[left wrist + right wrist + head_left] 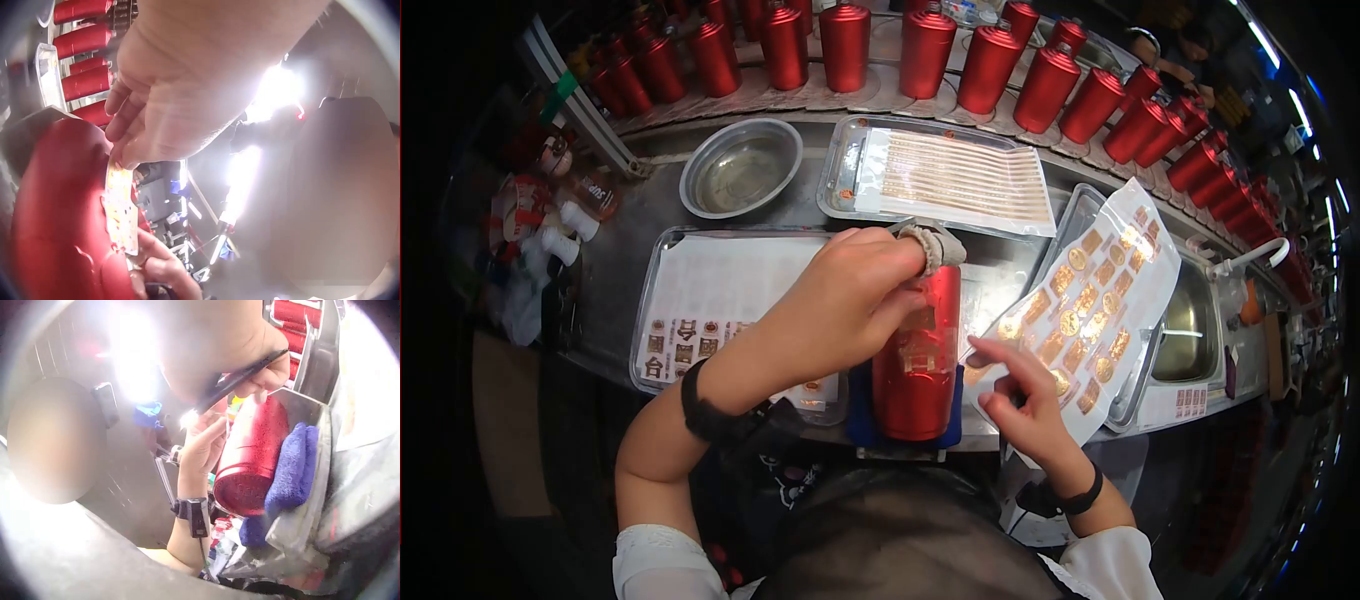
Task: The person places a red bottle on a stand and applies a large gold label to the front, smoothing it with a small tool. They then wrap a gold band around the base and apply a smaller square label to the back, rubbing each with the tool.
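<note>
A red bottle [915,390] lies on a folded blue cloth [294,469]. My left hand [860,295] is over its upper part, beside a beige cloth-like piece [945,250]. In the left wrist view, the left hand's [181,81] fingertips pinch the upper end of a clear, gold-patterned sticker [120,209] along the bottle's side. My right hand [1030,405] is at the bottle's right, its fingers near the sticker's lower end. In the right wrist view, this hand [215,344] holds a slender dark tool [244,375].
Trays hold a printed sheet [730,275] at left and a striped sheet [960,180] behind. A gold sticker sheet [1090,310] overlaps the right tray, beside a sink [1185,340]. A metal bowl [742,168] stands back left; several red bottles [845,50] line the curved conveyor.
</note>
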A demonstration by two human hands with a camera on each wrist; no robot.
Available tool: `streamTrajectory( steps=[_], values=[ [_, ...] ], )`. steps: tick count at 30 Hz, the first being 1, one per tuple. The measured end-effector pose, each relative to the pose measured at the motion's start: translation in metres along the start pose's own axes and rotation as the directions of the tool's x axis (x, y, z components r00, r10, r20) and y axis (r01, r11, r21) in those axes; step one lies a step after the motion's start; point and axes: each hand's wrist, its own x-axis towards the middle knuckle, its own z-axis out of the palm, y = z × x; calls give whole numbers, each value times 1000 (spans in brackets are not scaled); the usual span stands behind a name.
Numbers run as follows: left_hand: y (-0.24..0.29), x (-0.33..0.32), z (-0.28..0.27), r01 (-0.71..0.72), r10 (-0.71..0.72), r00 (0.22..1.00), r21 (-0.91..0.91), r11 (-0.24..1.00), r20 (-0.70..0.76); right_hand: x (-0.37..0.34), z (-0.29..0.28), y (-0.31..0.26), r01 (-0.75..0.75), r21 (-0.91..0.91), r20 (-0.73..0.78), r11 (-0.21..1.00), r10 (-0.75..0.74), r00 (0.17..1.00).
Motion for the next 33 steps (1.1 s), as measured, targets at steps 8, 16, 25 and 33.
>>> streamTrajectory(
  steps=[8, 16, 25, 33],
  values=[
    [-7, 7, 15, 100, -102, 993, -22, 995, -60, 43, 33, -16, -57, 132, -198, 990, 83, 977],
    [-22, 6, 24, 212, -234, 968, -195, 958, -97, 48, 37, -21, -98, 211, -189, 973, 139, 972],
    [-24, 5, 27, 244, -286, 953, -305, 921, -102, 48, 44, -19, -72, 202, -216, 977, 116, 969],
    [-28, 4, 30, 239, -271, 957, -258, 936, -98, 49, 45, -16, -77, 198, -222, 977, 121, 968]
  ],
)
